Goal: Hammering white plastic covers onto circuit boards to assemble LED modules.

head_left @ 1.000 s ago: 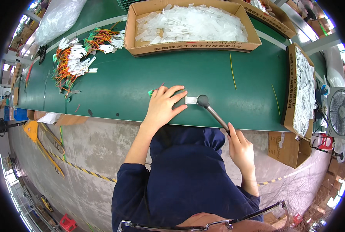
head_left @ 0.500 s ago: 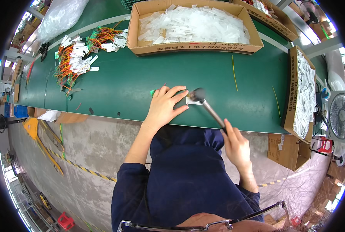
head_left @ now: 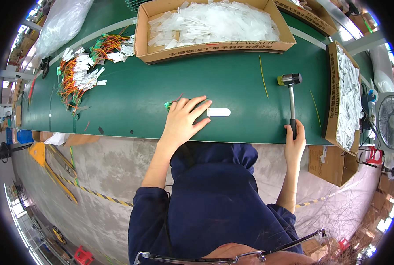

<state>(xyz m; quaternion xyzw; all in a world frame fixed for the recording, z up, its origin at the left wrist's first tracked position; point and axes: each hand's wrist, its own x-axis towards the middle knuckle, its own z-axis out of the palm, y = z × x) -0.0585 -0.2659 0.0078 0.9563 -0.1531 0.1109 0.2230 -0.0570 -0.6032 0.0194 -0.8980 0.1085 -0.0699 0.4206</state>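
My left hand (head_left: 184, 120) lies flat on the green table (head_left: 139, 106), fingers spread, pressing down on a small part with a green connector (head_left: 168, 105) at its far side. A white oblong piece (head_left: 218, 112) sticks out just right of my fingertips. My right hand (head_left: 294, 142) grips the black handle of a small mallet (head_left: 290, 92) near the table's front edge. The mallet lies along the table with its head pointing away from me, well right of the white piece.
A long cardboard box (head_left: 214, 44) of clear plastic bags stands at the back. Another box (head_left: 345, 95) of white parts sits at the right end. A heap of orange wired parts with white tags (head_left: 80, 73) lies at the left. A fan (head_left: 389, 121) stands far right.
The mallet head was on the white piece next to my left hand. My right hand has swung it away to the right and laid it on the table. My left hand stayed put.
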